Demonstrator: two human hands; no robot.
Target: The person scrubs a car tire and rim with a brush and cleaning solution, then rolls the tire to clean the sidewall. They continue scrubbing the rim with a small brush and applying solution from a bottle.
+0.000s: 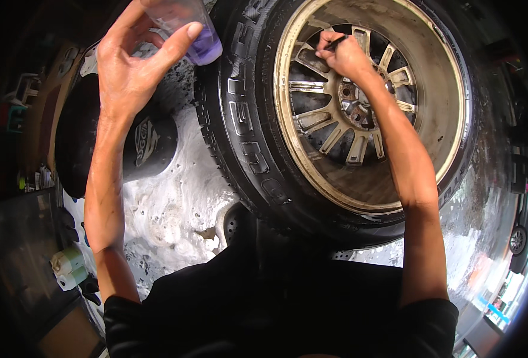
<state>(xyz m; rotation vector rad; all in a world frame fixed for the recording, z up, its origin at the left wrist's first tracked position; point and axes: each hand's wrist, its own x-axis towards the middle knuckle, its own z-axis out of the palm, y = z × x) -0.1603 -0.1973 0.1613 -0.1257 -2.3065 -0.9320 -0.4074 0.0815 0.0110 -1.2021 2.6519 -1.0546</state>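
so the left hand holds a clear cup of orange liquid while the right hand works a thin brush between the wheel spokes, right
Not quite: the liquid in the clear cup held by the left hand is purple, as the head view shows. The right hand does work a thin brush between the wheel spokes.

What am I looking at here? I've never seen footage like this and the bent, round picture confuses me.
This comes from a wide fisheye camera worn on a person's head, looking down at their own two bare arms, which is why straight edges curve near the rim. In front stands a car tyre on a dirty, light-coloured spoked wheel. The right hand grips a thin dark tool, probably a small brush, against the spokes. The left hand holds up a clear plastic cup with a little purple liquid. The wet ground is covered in white foam, and a black bucket stands at the left.
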